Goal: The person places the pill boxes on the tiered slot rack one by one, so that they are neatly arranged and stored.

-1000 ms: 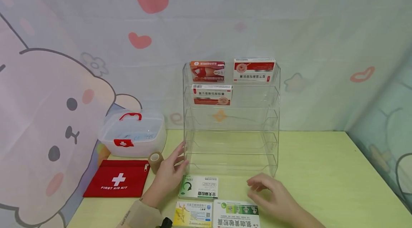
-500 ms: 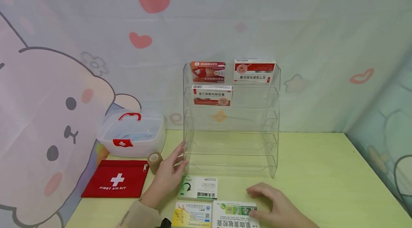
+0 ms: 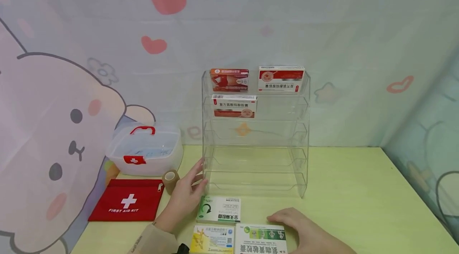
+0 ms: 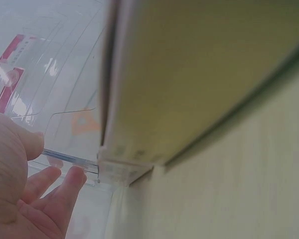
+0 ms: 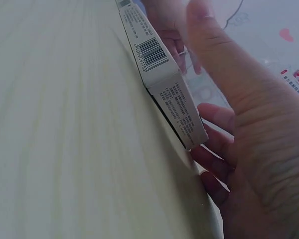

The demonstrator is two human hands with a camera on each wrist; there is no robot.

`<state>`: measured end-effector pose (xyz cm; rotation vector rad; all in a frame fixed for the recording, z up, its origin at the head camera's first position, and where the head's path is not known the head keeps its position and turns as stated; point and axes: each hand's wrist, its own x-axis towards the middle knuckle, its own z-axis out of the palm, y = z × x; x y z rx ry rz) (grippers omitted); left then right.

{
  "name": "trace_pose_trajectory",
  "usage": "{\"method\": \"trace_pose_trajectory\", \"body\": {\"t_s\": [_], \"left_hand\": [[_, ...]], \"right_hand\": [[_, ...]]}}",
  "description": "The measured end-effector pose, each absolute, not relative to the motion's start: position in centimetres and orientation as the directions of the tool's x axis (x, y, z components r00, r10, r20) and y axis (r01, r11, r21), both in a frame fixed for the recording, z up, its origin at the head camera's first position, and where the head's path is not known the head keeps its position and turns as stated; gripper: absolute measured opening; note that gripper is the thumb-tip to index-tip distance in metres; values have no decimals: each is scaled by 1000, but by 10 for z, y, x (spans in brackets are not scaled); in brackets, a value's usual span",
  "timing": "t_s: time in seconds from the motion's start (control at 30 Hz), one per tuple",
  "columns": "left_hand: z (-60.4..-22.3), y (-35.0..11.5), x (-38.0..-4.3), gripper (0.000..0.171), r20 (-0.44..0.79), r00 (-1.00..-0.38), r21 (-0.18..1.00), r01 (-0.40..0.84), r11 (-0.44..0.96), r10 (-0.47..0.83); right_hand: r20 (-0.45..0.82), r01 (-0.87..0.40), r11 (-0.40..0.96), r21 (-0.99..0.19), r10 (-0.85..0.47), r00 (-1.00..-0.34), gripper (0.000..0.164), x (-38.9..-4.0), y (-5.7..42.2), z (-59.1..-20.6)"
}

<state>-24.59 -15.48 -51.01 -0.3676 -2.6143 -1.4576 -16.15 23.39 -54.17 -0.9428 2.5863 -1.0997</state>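
My left hand [image 3: 185, 192] holds the left side of a clear acrylic tiered rack [image 3: 255, 184], its thumb and fingers on either side of the edge in the left wrist view. My right hand [image 3: 299, 228] is at the right end of a white and green medicine box [image 3: 261, 240] lying on the table. In the right wrist view its thumb reaches over the white box [image 5: 177, 102], and the fingers are loosely bent by the box's corner. A green and white box [image 3: 219, 209] and a yellow and white box [image 3: 212, 239] lie beside it.
Three medicine boxes stand in the rack's upper tiers, including a red one [image 3: 229, 80]. To the left are a red first aid pouch [image 3: 125, 202], a brown tape roll [image 3: 170, 180] and a white lidded case [image 3: 147, 154]. A printed curtain [image 3: 344, 46] hangs behind.
My right hand has moved down and slightly left to the right end of the white and green box, its fingers spreading. The left hand stays on the rack.
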Motion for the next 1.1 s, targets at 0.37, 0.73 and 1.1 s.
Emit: {"method": "trace_pose_trajectory", "body": {"t_s": [0.37,0.73,1.1], "left_hand": [[-510,-156,-245,79,220,-964,825,266,498,149],[-510,-156,-245,79,233,-961,829,275,487,145],[-508,-154,-245,78,216,-967,824,256,506,137]], "right_hand": [[174,-628,522,-577,-672,-720,80,-167,233,-543],[25,-380,453,-807,-615,-788,79,-167,239,-541],[29,-308,409,-859,-562,-827,76,-173,246,-543]]}}
